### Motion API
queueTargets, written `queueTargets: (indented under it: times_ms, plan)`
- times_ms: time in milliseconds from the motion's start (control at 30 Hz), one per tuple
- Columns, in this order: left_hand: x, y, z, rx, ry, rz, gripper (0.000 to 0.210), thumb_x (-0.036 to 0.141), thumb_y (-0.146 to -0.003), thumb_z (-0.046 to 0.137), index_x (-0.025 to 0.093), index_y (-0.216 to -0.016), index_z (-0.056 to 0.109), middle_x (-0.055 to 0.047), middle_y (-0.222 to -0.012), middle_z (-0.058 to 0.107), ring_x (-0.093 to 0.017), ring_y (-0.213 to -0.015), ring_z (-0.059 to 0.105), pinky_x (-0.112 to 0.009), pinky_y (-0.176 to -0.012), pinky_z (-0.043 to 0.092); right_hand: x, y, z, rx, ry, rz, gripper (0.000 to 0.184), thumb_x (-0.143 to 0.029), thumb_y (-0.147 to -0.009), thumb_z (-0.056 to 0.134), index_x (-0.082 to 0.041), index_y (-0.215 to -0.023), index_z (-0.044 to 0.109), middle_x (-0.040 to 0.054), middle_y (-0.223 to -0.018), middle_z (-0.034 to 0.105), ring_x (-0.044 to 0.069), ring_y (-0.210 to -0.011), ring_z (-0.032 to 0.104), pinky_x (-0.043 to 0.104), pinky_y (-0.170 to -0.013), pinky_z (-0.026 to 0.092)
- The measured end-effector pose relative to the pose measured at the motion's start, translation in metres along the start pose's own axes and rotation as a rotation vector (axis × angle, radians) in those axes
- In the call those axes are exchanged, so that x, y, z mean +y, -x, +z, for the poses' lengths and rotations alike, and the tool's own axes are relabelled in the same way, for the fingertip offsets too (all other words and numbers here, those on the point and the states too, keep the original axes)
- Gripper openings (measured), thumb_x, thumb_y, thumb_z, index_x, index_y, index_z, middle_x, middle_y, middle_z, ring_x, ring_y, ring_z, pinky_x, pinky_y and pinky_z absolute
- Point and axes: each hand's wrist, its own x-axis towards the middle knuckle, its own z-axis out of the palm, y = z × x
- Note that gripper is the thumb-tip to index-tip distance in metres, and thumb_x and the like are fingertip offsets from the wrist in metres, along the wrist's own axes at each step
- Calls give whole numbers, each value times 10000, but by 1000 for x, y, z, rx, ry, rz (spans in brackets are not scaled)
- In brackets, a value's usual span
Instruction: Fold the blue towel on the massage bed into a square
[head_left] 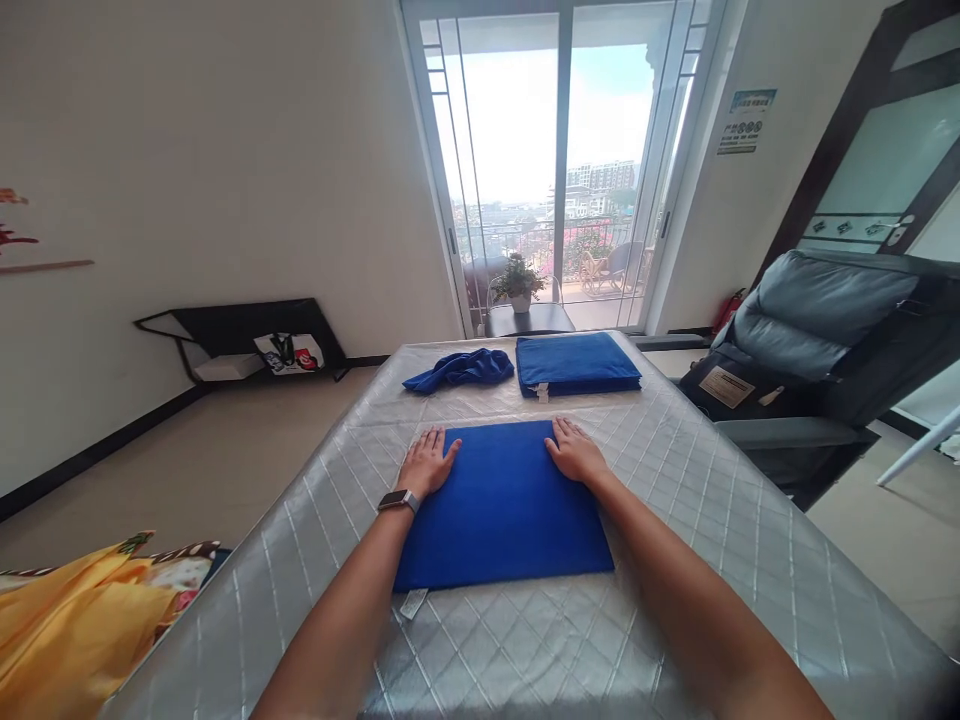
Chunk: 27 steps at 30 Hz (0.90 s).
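Bare forearms [330, 610] come nearest in my head view, reaching forward from the lower edge over a silver quilted cover [525, 650]. Between them I see the flat blue cloth [510, 500], deep in colour, smooth-faced and straight-edged, with a white tag [413, 603] poking out at its near left corner. It lies on the cover, nearer than a crumpled blue piece [461, 370] and a folded blue stack [577, 362]. My left hand [429, 462] rests along its far left edge, my right hand [576, 450] at its far right corner, the cloth spanning between both thumbs. I read both hands as palm down, fingers extended, thumbs turned inward, grasping nothing.
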Motion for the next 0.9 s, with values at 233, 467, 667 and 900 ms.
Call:
queueTargets:
  times_ms: [233, 467, 667, 900]
  plan:
    - [68, -1, -17, 94, -37, 41, 803, 605, -1013, 154, 18, -1523, 353, -208, -1613, 318, -290, -1512, 262, -444, -1237, 203, -2, 1, -1, 12, -9, 9, 686, -457, -1031, 213, -55, -1585, 244, 112, -1660, 203, 187, -1535, 150, 335, -1241, 109]
    - [196, 5, -2, 118, 160, 370, 704, 541, -1035, 96, 138, -1506, 429, -133, -1580, 419, -227, -1491, 321, -415, -1225, 254, 3, 1, 3, 20, 7, -20, 639, -365, -1019, 236, -62, -1581, 269, 105, -1655, 221, 196, -1529, 181, 344, -1238, 140]
    - [197, 8, 5, 57, 167, 343, 749, 564, -1020, 51, 135, -1541, 375, -111, -1610, 365, -227, -1508, 280, -427, -1242, 212, 4, 2, 3, 25, 1, -33, 635, -339, -1009, 230, -58, -1577, 282, 100, -1656, 217, 195, -1529, 180, 343, -1238, 139]
    - [137, 3, 0, 7, 76, 189, 762, 633, -995, 68, 201, -1572, 315, -94, -1643, 293, -254, -1526, 227, -474, -1243, 173, -1, 3, -4, 4, -34, 10, 690, -454, -1018, 222, -54, -1578, 270, 104, -1657, 214, 189, -1532, 165, 333, -1241, 104]
